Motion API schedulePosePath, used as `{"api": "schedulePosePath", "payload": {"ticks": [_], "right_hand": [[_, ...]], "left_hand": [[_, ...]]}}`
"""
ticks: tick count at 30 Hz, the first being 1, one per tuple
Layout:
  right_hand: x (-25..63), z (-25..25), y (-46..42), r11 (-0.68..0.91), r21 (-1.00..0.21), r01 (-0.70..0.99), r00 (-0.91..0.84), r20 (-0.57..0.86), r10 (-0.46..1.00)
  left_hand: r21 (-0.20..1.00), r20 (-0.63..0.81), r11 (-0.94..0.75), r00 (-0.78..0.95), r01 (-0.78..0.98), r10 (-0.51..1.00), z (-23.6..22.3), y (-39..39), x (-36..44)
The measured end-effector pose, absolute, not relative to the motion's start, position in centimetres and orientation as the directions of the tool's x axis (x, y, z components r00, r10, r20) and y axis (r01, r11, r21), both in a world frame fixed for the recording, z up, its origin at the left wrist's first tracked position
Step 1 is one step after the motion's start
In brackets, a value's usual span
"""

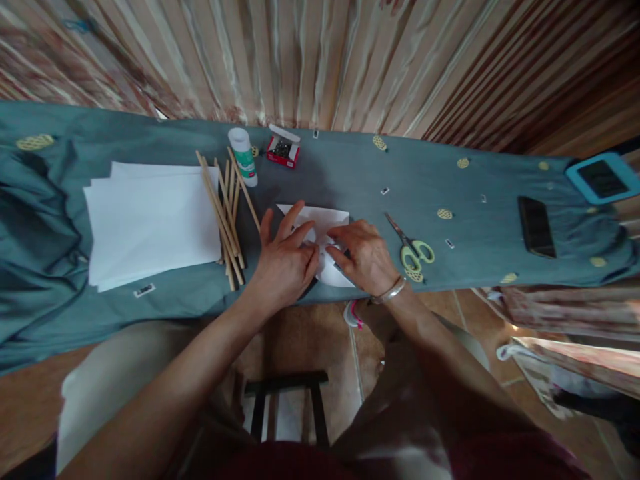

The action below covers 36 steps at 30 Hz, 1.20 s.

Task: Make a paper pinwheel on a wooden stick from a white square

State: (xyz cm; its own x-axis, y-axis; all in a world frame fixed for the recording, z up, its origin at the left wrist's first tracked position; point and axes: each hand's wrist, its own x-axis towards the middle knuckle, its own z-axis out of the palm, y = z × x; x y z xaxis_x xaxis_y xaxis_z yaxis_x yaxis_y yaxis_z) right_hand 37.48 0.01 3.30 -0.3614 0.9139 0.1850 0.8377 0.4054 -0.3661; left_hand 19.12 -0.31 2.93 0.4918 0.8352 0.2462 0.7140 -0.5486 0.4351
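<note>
A cut piece of white paper (pixel 330 217) lies near the table's front edge, with curled or folded flaps at its middle. My left hand (pixel 286 263) is over its left side, thumb and forefinger pinched together at the middle while the other fingers spread out. From the right, my right hand (pixel 364 257) grips a flap between thumb and fingertips. The exact spot held is partly hidden by the fingers. Just right of that hand lie scissors with green handles (pixel 411 248), their blades slightly apart.
Left of my hands are several thin wooden sticks (pixel 227 213), partly over a stack of white paper (pixel 155 223). Behind stand a white-and-green glue bottle (pixel 244 159) and an opened red box of small metal pieces (pixel 283 149). A dark phone (pixel 537 227) and blue-framed device (pixel 604 178) lie far right.
</note>
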Motion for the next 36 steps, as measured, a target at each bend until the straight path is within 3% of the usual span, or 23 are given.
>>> {"api": "schedulePosePath", "payload": {"ticks": [8, 13, 22, 30, 36], "right_hand": [[39.3, 2.7, 2.7, 0.357, -0.419, 0.835, -0.240, 0.308, 0.921], [39.4, 2.5, 5.0, 0.347, -0.443, 0.827, -0.281, 0.209, 0.937], [36.3, 4.5, 6.2, 0.315, -0.385, 0.868, -0.327, 0.037, 0.944], [35.3, 5.6, 6.1, 0.271, -0.371, 0.888, -0.330, -0.105, 0.938], [35.6, 5.3, 6.2, 0.207, -0.510, 0.835, -0.338, -0.178, 0.924]], "left_hand": [[0.376, 0.270, -0.578, 0.511, 0.724, 0.816, 2.9, -0.4, 19.1], [0.416, 0.302, -0.549, 0.459, 0.725, 0.835, 2.7, -0.1, 18.8], [0.524, 0.357, -0.465, 0.312, 0.713, 0.881, 2.9, 0.9, 17.9], [0.545, 0.366, -0.439, 0.269, 0.714, 0.891, 3.4, 0.8, 17.2], [0.556, 0.415, -0.455, 0.241, 0.695, 0.877, 3.3, 1.1, 16.9]]}}
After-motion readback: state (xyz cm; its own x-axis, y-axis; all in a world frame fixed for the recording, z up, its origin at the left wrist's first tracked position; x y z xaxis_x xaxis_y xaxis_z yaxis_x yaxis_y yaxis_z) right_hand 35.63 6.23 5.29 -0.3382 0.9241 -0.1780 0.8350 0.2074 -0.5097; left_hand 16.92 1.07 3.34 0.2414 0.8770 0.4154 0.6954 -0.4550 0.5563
